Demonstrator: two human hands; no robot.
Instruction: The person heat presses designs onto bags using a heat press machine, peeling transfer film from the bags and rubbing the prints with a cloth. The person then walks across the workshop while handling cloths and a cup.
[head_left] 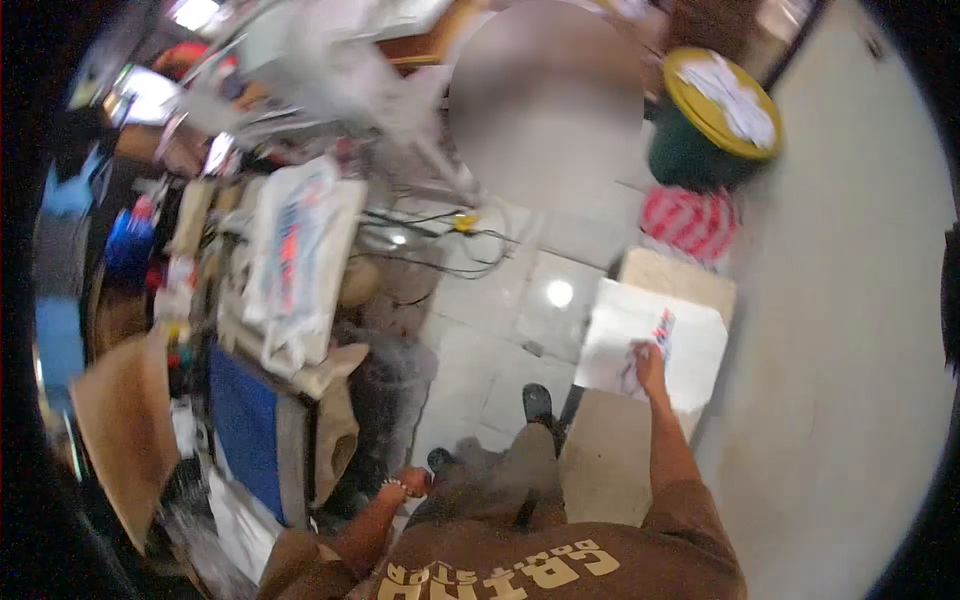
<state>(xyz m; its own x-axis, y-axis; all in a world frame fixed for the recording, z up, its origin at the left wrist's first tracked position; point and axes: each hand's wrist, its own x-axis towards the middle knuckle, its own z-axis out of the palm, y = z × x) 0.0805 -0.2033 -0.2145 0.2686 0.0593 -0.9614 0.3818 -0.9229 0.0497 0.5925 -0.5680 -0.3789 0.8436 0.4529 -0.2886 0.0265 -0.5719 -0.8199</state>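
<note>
- The left hand (412, 482) hangs low by the leg, lower centre of the frame, apart from the sheet. Its fingers are too blurred to tell if they are open or curled. With only one hand at the sheet, it could twist or slide if pulled from one side.
- The bench (608, 455) runs up the right of centre, close beside the legs. A knock from a knee could shift what lies on it.
- The right hand (648, 362), right of centre, has bent fingers on the printed part of the sheet. I cannot tell whether they pinch it or only rest there; a light touch could slip, while a hard pinch could crease it.
- The sheet (697, 365) lies on the bench, white with red and blue print. It covers most of the bench's width there, so a sideways drag could send it over an edge.
- The stack (300, 250) of printed white pieces, left of centre, has a loose strip hanging at its near end. A passing sleeve could catch it.
- Cables (490, 268) loop on the floor, upper centre; a foot going that way could snag.
- The bin (700, 160), upper right, has loose white pieces on its yellow lid (690, 92), which a bump could spill.
</note>
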